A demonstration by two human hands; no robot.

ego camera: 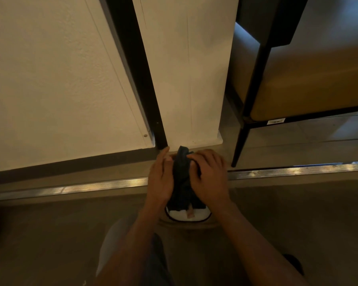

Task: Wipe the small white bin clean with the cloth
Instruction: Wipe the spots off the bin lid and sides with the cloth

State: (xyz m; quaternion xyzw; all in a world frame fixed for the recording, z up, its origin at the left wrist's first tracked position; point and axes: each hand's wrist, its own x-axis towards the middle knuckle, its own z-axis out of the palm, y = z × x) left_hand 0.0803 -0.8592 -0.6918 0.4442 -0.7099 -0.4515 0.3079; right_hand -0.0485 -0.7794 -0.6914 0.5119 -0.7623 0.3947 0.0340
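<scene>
Small white bin (187,216) on floor, directly under both hands. Dark cloth (181,178) lengthwise over top, bunched between left hand (160,180), fingers straight, and right hand (210,179), curled onto it.

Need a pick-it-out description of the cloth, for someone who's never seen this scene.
Find the white pillar left of the tan-cushioned chair; at its foot both hands meet over the small white bin. The cloth is the dark bundle between the left hand and right hand, the only dark fabric there.
</scene>
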